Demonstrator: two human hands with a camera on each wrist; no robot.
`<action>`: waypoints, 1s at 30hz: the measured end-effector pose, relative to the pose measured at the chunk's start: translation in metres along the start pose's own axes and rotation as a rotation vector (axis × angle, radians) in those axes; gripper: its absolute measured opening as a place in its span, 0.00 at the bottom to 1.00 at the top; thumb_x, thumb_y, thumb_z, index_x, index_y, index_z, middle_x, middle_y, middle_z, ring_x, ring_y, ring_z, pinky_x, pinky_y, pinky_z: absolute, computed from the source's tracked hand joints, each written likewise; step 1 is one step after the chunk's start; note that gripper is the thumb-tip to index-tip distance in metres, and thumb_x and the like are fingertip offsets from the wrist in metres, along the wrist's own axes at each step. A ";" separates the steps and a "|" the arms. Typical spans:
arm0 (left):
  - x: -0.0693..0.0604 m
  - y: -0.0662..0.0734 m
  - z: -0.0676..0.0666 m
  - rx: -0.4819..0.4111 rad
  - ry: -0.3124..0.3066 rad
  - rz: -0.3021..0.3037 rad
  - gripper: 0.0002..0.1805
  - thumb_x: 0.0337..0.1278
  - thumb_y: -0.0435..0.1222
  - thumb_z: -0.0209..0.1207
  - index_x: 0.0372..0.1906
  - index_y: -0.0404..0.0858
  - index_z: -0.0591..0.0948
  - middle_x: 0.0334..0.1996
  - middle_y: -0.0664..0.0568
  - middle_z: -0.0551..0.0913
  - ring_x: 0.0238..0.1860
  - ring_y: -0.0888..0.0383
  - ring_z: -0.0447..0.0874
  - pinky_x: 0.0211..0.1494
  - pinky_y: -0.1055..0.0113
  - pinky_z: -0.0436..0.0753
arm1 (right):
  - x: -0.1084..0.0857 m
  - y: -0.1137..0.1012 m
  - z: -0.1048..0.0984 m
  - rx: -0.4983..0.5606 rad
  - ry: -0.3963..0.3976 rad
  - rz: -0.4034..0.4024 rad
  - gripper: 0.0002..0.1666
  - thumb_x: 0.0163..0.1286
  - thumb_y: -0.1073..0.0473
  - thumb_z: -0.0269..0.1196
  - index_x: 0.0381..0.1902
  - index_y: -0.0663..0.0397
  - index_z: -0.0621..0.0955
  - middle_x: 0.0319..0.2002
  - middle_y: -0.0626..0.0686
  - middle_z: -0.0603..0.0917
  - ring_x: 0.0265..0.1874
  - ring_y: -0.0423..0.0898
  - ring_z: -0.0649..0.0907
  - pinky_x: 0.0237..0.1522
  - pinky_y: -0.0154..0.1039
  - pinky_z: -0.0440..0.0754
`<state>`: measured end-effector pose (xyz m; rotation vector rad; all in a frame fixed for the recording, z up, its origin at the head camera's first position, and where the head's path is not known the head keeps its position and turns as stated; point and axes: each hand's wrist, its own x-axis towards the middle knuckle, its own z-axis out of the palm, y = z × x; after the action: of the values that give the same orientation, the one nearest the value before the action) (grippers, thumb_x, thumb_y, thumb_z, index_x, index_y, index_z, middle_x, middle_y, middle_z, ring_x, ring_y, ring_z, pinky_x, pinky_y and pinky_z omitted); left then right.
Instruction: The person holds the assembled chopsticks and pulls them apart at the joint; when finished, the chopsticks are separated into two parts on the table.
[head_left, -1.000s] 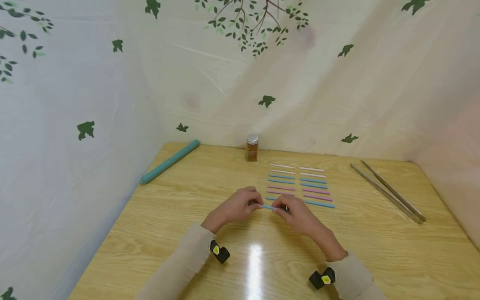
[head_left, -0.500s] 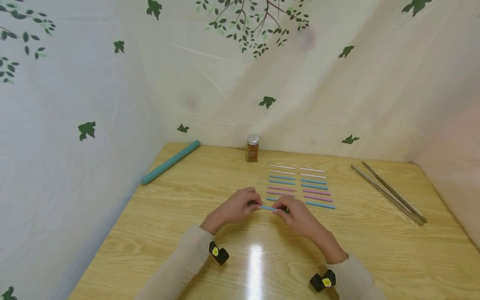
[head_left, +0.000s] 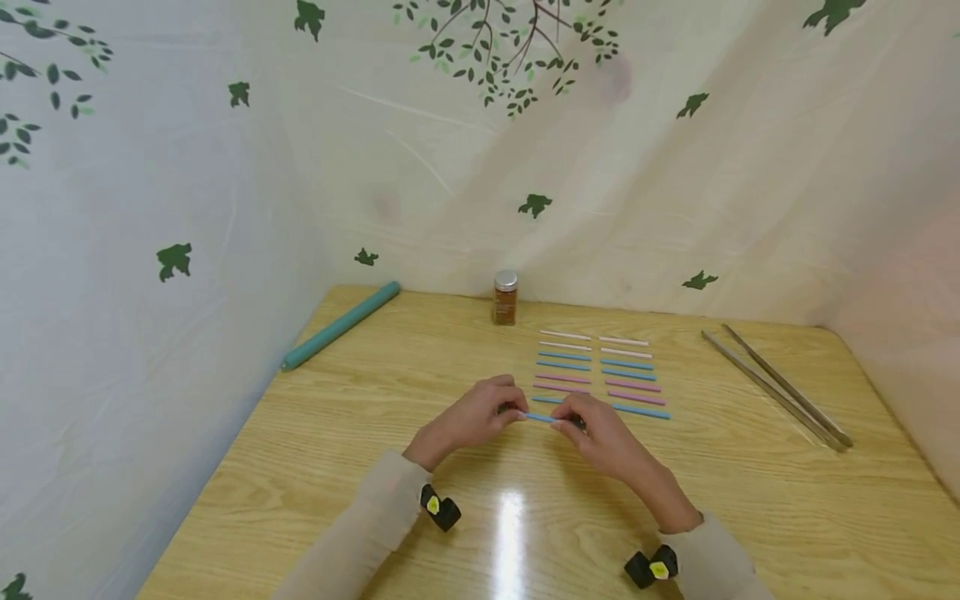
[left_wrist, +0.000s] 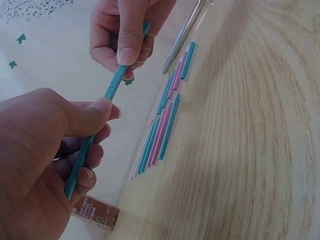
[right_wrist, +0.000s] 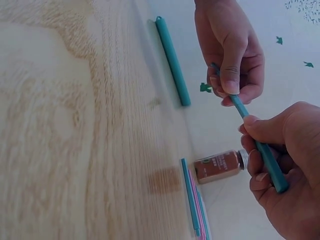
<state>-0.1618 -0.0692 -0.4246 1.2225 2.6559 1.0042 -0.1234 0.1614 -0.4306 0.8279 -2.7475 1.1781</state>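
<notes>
Both hands hold one slim blue stick (head_left: 539, 417) above the wooden table, one hand at each end part. My left hand (head_left: 480, 410) pinches its left part between thumb and fingers. My right hand (head_left: 597, 433) grips the right part, thumb on top. In the left wrist view a seam shows across the stick (left_wrist: 115, 82) between the hands. Beyond them lie two columns of similar thin sticks: white sticks (head_left: 624, 341), blue sticks (head_left: 628, 374), pink sticks (head_left: 633, 385) and a single blue stick (head_left: 641, 412) nearest at right. The right hand partly overlaps the left column's nearest stick.
A spice jar (head_left: 506, 300) with a silver lid stands at the table's back edge. A teal rod (head_left: 341, 327) lies at the left edge. Metal tongs (head_left: 780, 387) lie at the right. Fabric walls printed with leaves (head_left: 535, 205) enclose the table (head_left: 337, 492).
Both hands have shifted very slightly right with the stick, keeping their grip. The other things stay in place.
</notes>
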 end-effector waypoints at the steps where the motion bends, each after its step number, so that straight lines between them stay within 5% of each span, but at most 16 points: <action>1: 0.000 0.000 0.000 0.000 0.001 0.000 0.06 0.65 0.35 0.56 0.37 0.40 0.83 0.33 0.55 0.76 0.32 0.64 0.71 0.38 0.74 0.73 | 0.000 0.000 0.000 0.002 0.004 -0.001 0.02 0.69 0.61 0.60 0.37 0.51 0.80 0.32 0.43 0.77 0.28 0.37 0.71 0.30 0.32 0.73; 30: 0.000 0.005 0.000 -0.008 0.051 0.030 0.07 0.66 0.35 0.55 0.37 0.37 0.83 0.31 0.53 0.74 0.29 0.63 0.69 0.36 0.74 0.74 | -0.008 0.007 -0.011 0.000 0.053 -0.090 0.04 0.70 0.60 0.58 0.36 0.54 0.79 0.30 0.42 0.75 0.25 0.35 0.69 0.27 0.31 0.72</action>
<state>-0.1586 -0.0664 -0.4218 1.2556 2.6768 1.0637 -0.1220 0.1761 -0.4294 0.8976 -2.6384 1.1666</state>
